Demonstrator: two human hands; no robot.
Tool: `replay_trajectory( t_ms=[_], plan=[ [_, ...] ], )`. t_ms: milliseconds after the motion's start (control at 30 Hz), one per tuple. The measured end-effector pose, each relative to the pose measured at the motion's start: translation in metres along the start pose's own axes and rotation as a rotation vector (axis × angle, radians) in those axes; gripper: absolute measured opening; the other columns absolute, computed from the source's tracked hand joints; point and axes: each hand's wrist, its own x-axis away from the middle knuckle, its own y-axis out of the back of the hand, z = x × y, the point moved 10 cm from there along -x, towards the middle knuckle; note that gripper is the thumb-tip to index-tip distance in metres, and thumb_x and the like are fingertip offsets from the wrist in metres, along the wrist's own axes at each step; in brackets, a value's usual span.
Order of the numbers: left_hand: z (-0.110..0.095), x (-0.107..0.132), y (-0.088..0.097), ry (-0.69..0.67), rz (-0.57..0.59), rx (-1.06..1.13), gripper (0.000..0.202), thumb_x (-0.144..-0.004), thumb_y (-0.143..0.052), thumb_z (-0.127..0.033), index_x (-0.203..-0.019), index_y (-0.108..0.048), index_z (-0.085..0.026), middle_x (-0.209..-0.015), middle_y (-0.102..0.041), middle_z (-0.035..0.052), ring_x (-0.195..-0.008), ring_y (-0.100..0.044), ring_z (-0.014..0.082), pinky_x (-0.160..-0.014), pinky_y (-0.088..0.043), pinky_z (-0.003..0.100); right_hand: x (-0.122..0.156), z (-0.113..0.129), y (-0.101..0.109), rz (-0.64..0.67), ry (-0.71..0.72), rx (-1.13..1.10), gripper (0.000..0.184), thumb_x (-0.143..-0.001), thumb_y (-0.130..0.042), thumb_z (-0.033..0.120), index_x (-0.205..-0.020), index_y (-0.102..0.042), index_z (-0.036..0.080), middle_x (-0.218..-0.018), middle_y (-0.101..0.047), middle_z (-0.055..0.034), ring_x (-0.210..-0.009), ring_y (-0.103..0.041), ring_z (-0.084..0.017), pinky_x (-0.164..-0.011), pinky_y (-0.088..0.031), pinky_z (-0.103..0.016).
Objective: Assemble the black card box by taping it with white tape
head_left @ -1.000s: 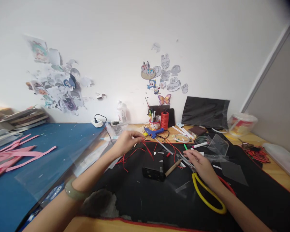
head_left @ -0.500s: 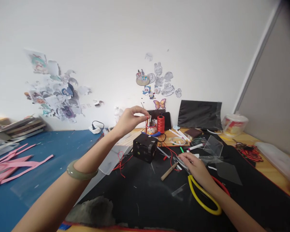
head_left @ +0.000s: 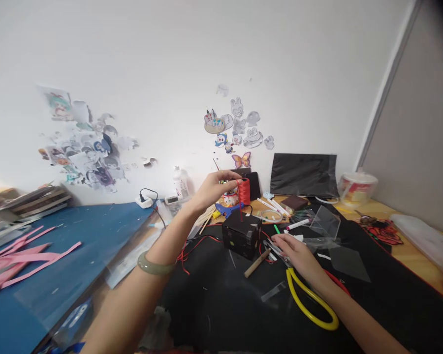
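Note:
My left hand [head_left: 219, 189], a green bangle on its wrist, pinches a red cord [head_left: 240, 206] between thumb and fingertips. The cord runs straight down into the top of a black box [head_left: 240, 236] with small light specks. Whether the box hangs just over the black mat [head_left: 243, 314] or touches it, I cannot tell. My right hand [head_left: 295, 253] is closed around the blade and pivot area of scissors [head_left: 312, 300] with one yellow and one red handle. A wooden stick [head_left: 257, 263] lies between the box and the scissors.
Behind stand a red thread spool [head_left: 244, 192] and a pen cup [head_left: 230, 198]. Markers [head_left: 298, 224] and clear plastic sheets [head_left: 327, 222] lie to the right. Loose red cord [head_left: 184, 258] is left of the box. Pink strips [head_left: 29, 258] cover part of the blue surface [head_left: 88, 231].
My left hand has moved right and slightly down, carrying the cord and the black box to the right, closer to my right hand. My right hand and the scissors stay nearly still.

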Motion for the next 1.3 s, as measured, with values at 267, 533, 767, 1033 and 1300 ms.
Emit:
replay_trajectory(
  t_ms=[267, 533, 767, 1033, 1300],
  plan=[
    [0.023, 0.007, -0.018, 0.008, 0.152, 0.107, 0.030, -0.080, -0.055, -0.030, -0.103, -0.060, -0.011, -0.107, -0.063, 0.0099, -0.098, -0.057, 0.0178, -0.090, -0.042, 0.033, 0.005, 0.009, 0.000, 0.002, -0.013, 0.017, 0.031, -0.074, -0.053, 0.048, -0.082, -0.065, 0.020, -0.081, -0.068, -0.0053, -0.083, -0.063, -0.024, -0.074, -0.049, -0.037],
    [0.036, 0.030, -0.025, 0.012, 0.275, 0.215, 0.032, -0.083, -0.054, -0.027, -0.110, -0.056, -0.012, -0.116, -0.059, 0.0117, -0.107, -0.055, 0.0193, -0.094, -0.040, 0.034, 0.007, 0.008, -0.014, 0.099, 0.001, -0.023, 0.029, -0.072, -0.058, 0.041, -0.091, -0.061, 0.020, -0.096, -0.065, -0.0096, -0.097, -0.059, -0.027, -0.087, -0.042, -0.044],
    [0.038, 0.055, -0.043, 0.000, 0.527, 0.245, 0.039, -0.079, -0.061, -0.027, -0.116, -0.055, -0.017, -0.122, -0.056, 0.0111, -0.108, -0.055, 0.0210, -0.094, -0.042, 0.035, 0.017, 0.025, -0.058, 0.468, 0.091, -0.176, 0.092, -0.057, -0.077, 0.036, -0.134, -0.027, 0.027, -0.140, -0.036, -0.0124, -0.131, -0.030, -0.021, -0.105, -0.025, -0.042],
    [0.027, 0.073, -0.043, -0.033, 0.656, 0.297, 0.047, -0.080, -0.060, -0.028, -0.125, -0.047, -0.022, -0.129, -0.052, 0.0104, -0.116, -0.050, 0.0230, -0.096, -0.041, 0.037, 0.029, 0.052, -0.108, 0.825, 0.091, -0.249, 0.091, -0.056, -0.078, 0.034, -0.134, -0.032, 0.027, -0.140, -0.036, -0.0100, -0.130, -0.032, -0.022, -0.106, -0.023, -0.040],
    [0.023, 0.081, -0.046, -0.036, 0.742, 0.378, 0.060, -0.073, -0.065, -0.039, -0.127, -0.045, -0.023, -0.132, -0.048, 0.0094, -0.120, -0.047, 0.0236, -0.097, -0.040, 0.034, 0.048, 0.057, -0.126, 0.903, 0.126, -0.300, 0.102, -0.054, -0.080, 0.035, -0.138, -0.021, 0.032, -0.145, -0.026, -0.0087, -0.135, -0.019, -0.019, -0.108, -0.013, -0.040]
  ],
)
